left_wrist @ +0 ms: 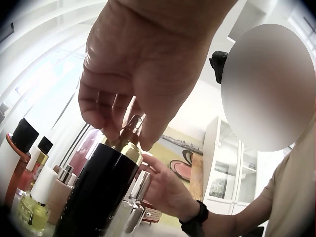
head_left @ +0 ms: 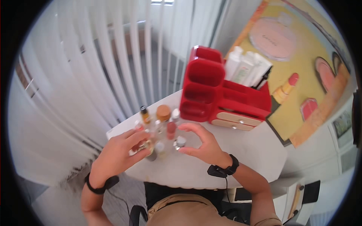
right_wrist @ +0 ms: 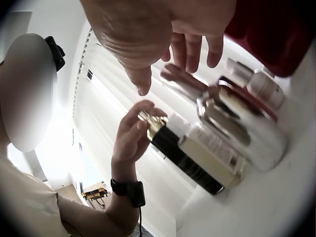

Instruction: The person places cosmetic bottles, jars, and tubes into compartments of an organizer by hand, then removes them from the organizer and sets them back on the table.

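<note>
My left hand [head_left: 120, 151] pinches the gold top of a black bottle [left_wrist: 96, 192], which stands upright in the left wrist view. Thumb and fingers of the left hand [left_wrist: 143, 64] meet around the pump. In the right wrist view, the same black bottle [right_wrist: 185, 163] stands beside a pale bottle with a white cap [right_wrist: 210, 153]. My right hand [head_left: 207, 146] has its thumb and fingers spread apart, near a silver bottle [head_left: 180, 141]. Seen from the right wrist, the right hand [right_wrist: 163, 29] is above the silver bottle [right_wrist: 247, 128], with nothing gripped.
A red organizer [head_left: 217, 89] with white tubes [head_left: 245, 69] stands at the back of the white table [head_left: 241, 150]. Several small bottles and a jar with a brown lid [head_left: 163, 112] are grouped between the hands and the blinds [head_left: 94, 64]. A cosmetics poster [head_left: 273, 37] is behind the organizer.
</note>
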### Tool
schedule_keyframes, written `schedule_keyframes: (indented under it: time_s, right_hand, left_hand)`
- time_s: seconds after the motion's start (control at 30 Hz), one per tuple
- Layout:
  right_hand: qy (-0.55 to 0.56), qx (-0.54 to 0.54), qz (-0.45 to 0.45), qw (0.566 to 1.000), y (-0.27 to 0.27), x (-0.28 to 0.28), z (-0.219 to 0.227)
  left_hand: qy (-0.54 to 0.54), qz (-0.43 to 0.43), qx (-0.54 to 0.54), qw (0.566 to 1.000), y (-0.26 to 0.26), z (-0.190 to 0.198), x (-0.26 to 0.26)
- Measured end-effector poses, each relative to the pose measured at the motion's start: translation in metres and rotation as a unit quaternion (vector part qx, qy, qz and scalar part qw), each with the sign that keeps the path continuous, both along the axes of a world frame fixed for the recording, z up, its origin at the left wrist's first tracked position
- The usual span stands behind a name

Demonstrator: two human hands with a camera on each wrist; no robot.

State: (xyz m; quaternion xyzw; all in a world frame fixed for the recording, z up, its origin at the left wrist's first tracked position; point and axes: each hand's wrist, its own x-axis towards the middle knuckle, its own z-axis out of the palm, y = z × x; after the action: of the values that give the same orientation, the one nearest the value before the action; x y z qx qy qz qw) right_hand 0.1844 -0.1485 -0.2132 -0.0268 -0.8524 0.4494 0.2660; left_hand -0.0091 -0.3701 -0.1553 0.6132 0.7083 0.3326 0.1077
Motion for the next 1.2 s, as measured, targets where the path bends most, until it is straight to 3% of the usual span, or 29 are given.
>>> schedule_keyframes:
  time_s: [0.13,0.2,0.27,0.33,0.37,0.43,0.57,0.63,0.83,1.0,1.2]
  right_hand:
    - [0.029,0.093,-0.089,0.991,0.054,0.033,0.056]
    - [0.112,-0.046,-0.118,0.986,0.092,0.035,0.078]
    - [0.088,0.082,-0.261,0.958,0.136,0.042,0.111]
    - [0.052,0.163,-0.339,0.925,0.171,0.043,0.141]
    - [0.059,0.163,-0.339,0.925,0.191,0.046,0.145]
    - [-0.027,0.361,-0.349,0.865,0.220,0.045,0.144]
    - [-0.117,0.307,-0.344,0.880,0.220,0.035,0.152]
    - [-0.188,0.209,-0.373,0.884,0.210,0.030,0.162]
    - [-0.150,0.311,-0.358,0.868,0.232,0.013,0.166]
    - [-0.138,0.292,-0.338,0.884,0.250,0.011,0.166]
    - [-0.077,0.321,-0.351,0.876,0.230,0.028,0.186]
  left_hand:
    - [-0.003,0.018,-0.014,1.000,0.002,0.012,0.002]
    - [0.001,0.024,-0.003,1.000,0.002,0.020,0.000]
    - [-0.026,0.034,0.015,0.999,0.003,0.029,0.000]
    - [-0.021,0.035,0.021,0.999,0.007,0.034,-0.001]
    - [-0.023,0.038,0.023,0.999,0.009,0.036,-0.002]
    - [-0.007,0.035,0.024,0.999,0.014,0.043,0.002]
    - [-0.012,0.003,0.029,1.000,0.023,0.050,0.007]
    - [-0.009,0.000,0.025,1.000,0.027,0.050,0.010]
    - [0.001,-0.009,0.009,1.000,0.035,0.053,0.014]
    - [-0.005,-0.005,0.014,1.000,0.032,0.053,0.014]
    - [-0.036,0.001,0.019,0.999,0.030,0.045,0.009]
